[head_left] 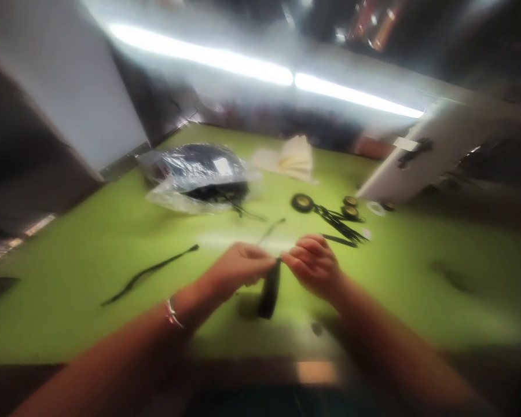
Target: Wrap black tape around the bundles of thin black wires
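Note:
My left hand, wearing a silver bracelet at the wrist, pinches the upper end of a short, wide black strip that hangs down over the green table. Opposite it, my right hand is closed, and its thumb and fingertip meet at the same upper end. Blur hides the strip's exact kind. A thin dark cord shows just beyond the left fingers; whether it joins the strip I cannot tell. Left of my hands, a long black cord with a thicker tip lies on the table.
Behind my hands sits a clear plastic bag with dark contents. Cream-coloured sheets lie at the back. To the right are a black roll, smaller rolls, several black strips and a white ring. A white panel stands at right.

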A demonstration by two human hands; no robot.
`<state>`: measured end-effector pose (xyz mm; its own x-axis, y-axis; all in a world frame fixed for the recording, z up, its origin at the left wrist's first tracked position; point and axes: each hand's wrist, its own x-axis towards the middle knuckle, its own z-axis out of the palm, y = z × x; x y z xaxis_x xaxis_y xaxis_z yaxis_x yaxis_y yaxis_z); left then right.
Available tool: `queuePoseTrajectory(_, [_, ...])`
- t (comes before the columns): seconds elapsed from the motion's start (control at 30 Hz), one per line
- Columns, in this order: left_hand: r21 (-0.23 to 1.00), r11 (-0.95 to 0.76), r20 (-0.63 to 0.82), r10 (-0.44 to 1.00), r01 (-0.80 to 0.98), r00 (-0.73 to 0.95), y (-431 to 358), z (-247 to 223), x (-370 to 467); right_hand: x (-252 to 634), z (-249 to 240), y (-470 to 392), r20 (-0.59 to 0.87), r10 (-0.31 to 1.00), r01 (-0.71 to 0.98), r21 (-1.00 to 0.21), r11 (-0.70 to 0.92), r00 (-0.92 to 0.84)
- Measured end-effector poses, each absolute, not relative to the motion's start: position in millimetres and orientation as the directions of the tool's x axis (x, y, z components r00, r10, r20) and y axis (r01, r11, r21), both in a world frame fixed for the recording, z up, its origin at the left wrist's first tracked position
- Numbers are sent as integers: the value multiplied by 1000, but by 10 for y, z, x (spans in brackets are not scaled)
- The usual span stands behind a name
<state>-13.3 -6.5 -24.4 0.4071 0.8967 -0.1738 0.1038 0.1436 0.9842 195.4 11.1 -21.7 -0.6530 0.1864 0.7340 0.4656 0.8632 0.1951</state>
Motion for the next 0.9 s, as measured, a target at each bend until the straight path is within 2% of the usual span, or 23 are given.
queuePoseTrajectory(0.1, [970, -57, -24, 946, 238, 324, -89, -204, -108, 1948, -213, 121, 734, 300, 467, 26, 884, -609])
queuePoseTrajectory(0.2, [850, -342, 232, 926, 400, 299, -121, -182, -75, 1945, -207, 119, 683, 471, 497, -179, 849, -559])
queuePoseTrajectory(0.27, [744, -471, 362, 880, 474, 308, -139, -194, -67, 1946, -201, 116, 615, 527, 513, -221, 829, -586])
queuePoseTrajectory(0.37, [655, -559, 460, 829, 508, 320, -152, -238, -71, 1950, -192, 115, 550, 538, 497, -239, 834, -639])
queuePoseTrajectory(0.43, [636, -587, 491, 808, 500, 325, -152, -259, -73, 1954, -186, 118, 542, 550, 472, -291, 832, -635])
queuePoseTrajectory(0.5, [670, -574, 481, 818, 470, 314, -145, -254, -72, 1960, -178, 121, 555, 552, 451, -322, 832, -622])
queuePoseTrajectory(0.57, [766, -494, 394, 867, 412, 305, -134, -221, -73, 1964, -170, 120, 581, 530, 460, -279, 843, -618])
queuePoseTrajectory(0.67, [882, -325, 206, 917, 341, 341, -121, -143, -85, 1963, -154, 110, 613, 471, 516, -118, 848, -634])
queuePoseTrajectory(0.8, [875, -288, 148, 925, 390, 351, -120, -85, -99, 1949, -128, 88, 623, 395, 555, 78, 828, -676])
queuePoseTrajectory(0.9, [863, -269, 127, 934, 427, 333, -122, -103, -94, 1938, -115, 70, 621, 337, 544, 175, 821, -708])
